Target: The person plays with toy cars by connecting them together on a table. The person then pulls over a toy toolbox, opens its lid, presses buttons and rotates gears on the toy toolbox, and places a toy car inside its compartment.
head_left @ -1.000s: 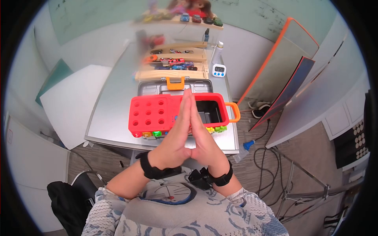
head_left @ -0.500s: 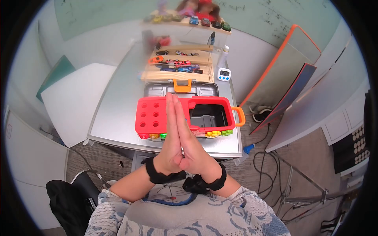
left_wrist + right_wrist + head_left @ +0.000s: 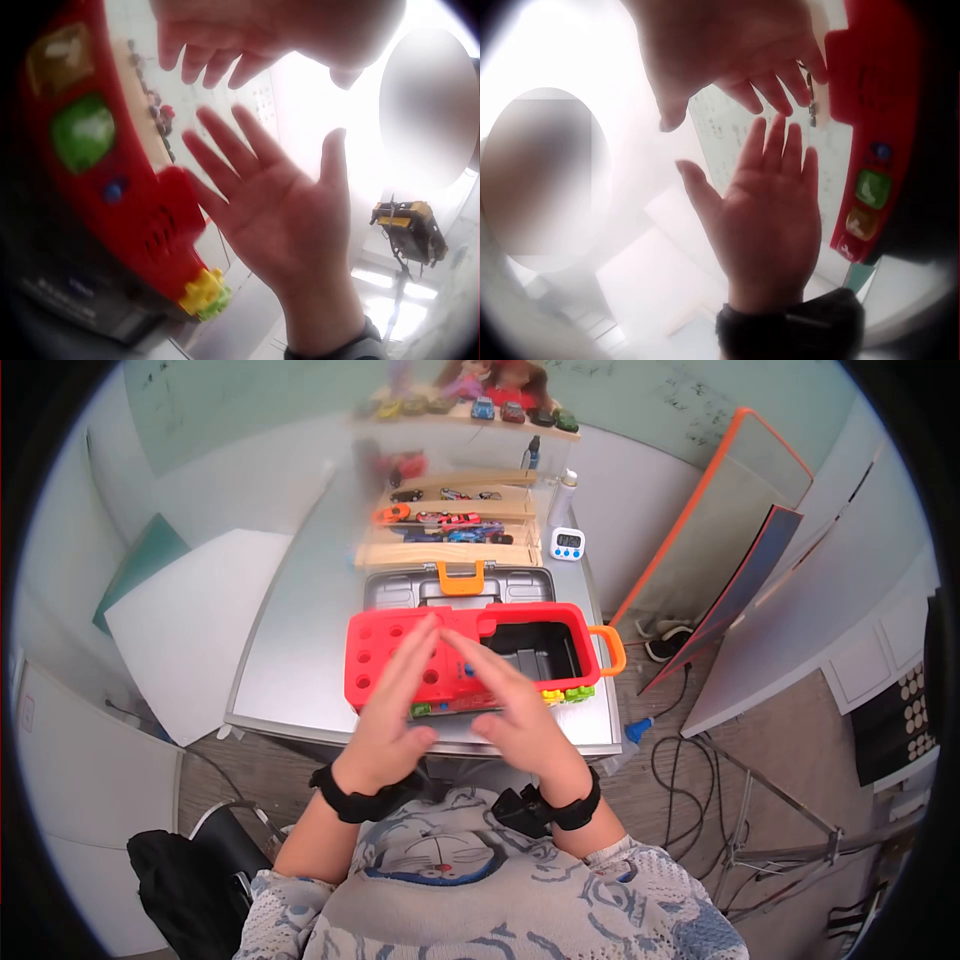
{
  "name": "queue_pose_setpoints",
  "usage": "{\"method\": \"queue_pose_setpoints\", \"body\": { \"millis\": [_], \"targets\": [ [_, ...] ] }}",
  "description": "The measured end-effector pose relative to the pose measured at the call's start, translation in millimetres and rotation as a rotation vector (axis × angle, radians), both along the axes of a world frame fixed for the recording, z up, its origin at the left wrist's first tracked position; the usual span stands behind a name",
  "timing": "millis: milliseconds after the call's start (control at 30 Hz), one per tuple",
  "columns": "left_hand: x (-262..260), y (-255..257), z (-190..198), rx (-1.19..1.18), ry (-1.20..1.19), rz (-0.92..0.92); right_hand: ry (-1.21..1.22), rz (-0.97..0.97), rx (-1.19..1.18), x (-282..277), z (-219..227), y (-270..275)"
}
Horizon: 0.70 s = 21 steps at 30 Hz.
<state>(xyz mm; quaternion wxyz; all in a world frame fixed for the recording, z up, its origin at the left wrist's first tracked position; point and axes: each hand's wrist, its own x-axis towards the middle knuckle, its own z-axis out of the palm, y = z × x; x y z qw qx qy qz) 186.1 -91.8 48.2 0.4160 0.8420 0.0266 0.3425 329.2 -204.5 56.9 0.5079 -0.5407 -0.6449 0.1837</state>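
Observation:
Both hands hang in front of the red toolbox (image 3: 460,622), palms facing, wrists apart, fingers straight and leaning toward each other. The left hand (image 3: 390,715) holds nothing, its fingertips over the box's lid with round holes. Nothing is in the right hand (image 3: 525,725) either; its fingers point up and left past the open black compartment (image 3: 540,648). In the left wrist view the right hand (image 3: 281,210) shows its spread palm, below the left hand (image 3: 277,30). The right wrist view has the left hand (image 3: 769,217) spread, under the right hand (image 3: 727,45).
An orange handle (image 3: 608,651) juts from the box's right end. Behind the box lie a grey lid (image 3: 395,589) with an orange latch and a wooden rack (image 3: 440,553) of toy cars. A white timer (image 3: 567,544) and a bottle (image 3: 563,500) stand at the back right of the table (image 3: 290,630).
The palms, pressed together before, have parted. The left hand has moved left and the right hand right, leaving a gap between them. The box has not visibly been moved.

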Motion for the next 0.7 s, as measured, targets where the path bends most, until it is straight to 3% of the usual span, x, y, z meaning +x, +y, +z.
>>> {"method": "queue_pose_setpoints", "body": {
  "millis": [33,100,133,200,233,300,367,500,700],
  "targets": [
    [-4.2,7.4,2.5,0.074,0.002,0.055,-0.044,-0.038,-0.043,10.7,4.9,-1.8],
    [-2.1,13.0,6.9,-0.015,-0.059,0.127,-0.028,-0.074,0.097,29.2,3.6,-3.3],
    [2.8,11.1,16.1,-0.095,-0.186,0.095,-0.028,-0.076,0.102,28.0,6.4,-2.4],
    [13.7,3.2,29.1,-0.26,-0.437,0.029,0.078,-0.181,0.368,18.4,14.4,1.2],
    [18.9,-2.0,26.7,-0.26,-0.438,0.027,0.077,-0.182,0.369,11.8,15.3,2.2],
    [30.1,-18.5,13.8,0.194,-0.047,0.01,-0.008,-0.088,0.227,-4.8,13.1,1.1],
    [43.9,-48.2,4.3,-0.122,-0.169,-0.137,0.148,0.11,0.175,-15.5,14.0,-0.7],
    [46.4,-44.0,20.4,-0.162,0.004,-0.216,0.123,0.074,0.078,-0.9,16.5,-7.0],
    [48.3,-40.1,17.9,-0.089,-0.029,-0.214,0.081,0.059,0.117,0.6,23.2,-9.8]
  ]
}}
